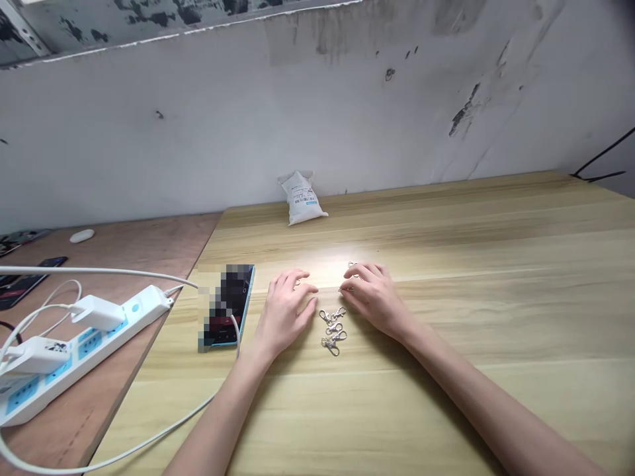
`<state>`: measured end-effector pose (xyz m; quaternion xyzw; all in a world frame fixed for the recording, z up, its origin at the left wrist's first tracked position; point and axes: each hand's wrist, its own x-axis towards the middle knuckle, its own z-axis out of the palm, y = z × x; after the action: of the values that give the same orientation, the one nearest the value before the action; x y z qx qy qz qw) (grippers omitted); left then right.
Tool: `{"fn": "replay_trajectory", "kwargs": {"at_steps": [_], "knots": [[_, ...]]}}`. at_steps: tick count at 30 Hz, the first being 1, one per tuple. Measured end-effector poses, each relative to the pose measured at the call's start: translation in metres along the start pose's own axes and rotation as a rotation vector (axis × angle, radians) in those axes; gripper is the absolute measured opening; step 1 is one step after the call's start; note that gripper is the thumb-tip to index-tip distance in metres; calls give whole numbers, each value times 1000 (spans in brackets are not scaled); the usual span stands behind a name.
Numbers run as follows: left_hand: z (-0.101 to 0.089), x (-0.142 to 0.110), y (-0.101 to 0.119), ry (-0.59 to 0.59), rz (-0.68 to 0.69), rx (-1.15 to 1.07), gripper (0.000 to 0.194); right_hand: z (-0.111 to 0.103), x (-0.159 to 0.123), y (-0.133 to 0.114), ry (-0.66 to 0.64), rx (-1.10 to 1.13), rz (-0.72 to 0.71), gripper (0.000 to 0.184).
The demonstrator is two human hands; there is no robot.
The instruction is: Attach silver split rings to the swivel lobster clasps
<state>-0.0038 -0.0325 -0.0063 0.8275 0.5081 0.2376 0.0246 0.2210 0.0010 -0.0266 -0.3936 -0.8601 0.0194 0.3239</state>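
Left hand (286, 312) and right hand (376, 297) rest loosely open on the table (461, 344), gripping nothing; swivel clasps (333, 330) lie between them, none lifted.

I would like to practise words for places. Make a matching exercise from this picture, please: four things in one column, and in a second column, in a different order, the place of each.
Things
1. White sachet
2. Metal swivel clasps
3. White power strip
4. Phone in a blue case

Places
A. Between the left hand and the right hand
B. On the reddish wood board
C. Just beyond the outer side of the left hand
D. Near the wall, at the back of the light wood table

Pairs: 1-D, 2-A, 3-B, 4-C
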Motion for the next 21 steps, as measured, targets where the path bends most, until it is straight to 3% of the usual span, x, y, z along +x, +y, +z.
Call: {"fn": "replay_trajectory", "kwargs": {"at_steps": [6, 17, 21], "knots": [[-3, 2, 20, 107, 54, -133, 13, -6, 2, -20, 89, 307, 63, 16], [-3, 3, 23, 279, 199, -9, 11, -14, 4, -35, -22, 615, 271, 25], [-5, 3, 23, 348, 272, 69, 14, -15, 4, -35, -70, 672, 278, 28]]}}
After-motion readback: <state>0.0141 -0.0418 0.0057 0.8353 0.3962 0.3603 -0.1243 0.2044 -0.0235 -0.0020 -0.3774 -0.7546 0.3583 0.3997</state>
